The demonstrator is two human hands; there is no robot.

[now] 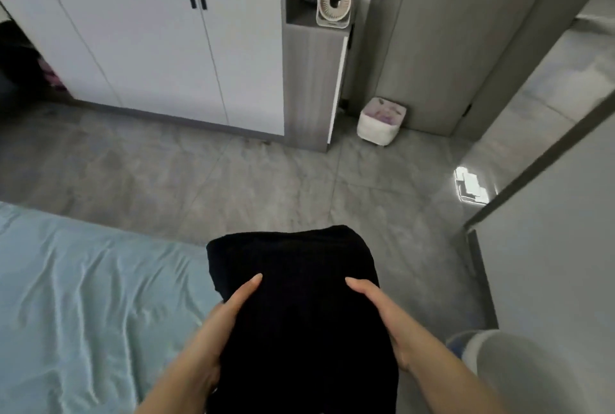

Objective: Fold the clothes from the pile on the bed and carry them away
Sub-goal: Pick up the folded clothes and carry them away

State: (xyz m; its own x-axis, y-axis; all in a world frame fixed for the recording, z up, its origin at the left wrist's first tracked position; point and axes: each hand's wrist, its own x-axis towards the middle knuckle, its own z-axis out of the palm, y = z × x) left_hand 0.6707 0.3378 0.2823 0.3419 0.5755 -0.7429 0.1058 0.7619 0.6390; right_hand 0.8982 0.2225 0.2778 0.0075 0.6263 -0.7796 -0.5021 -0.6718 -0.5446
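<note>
Held the folded black garment (299, 297) just off the bed's (83, 297) right edge, over the floor (266, 180), pinched at either side by left hand (216, 330) and right hand (386, 323), thumbs on top, fingers hidden beneath; probably risked the unsupported far end sagging and the folds sliding open, had either grip slackened.

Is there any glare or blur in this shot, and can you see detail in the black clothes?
Head view: a bright glare patch on the floor tiles; the black clothes, held by left hand and right hand, read flat black, folds barely visible; wide-angle slants the wardrobe doors.
</note>
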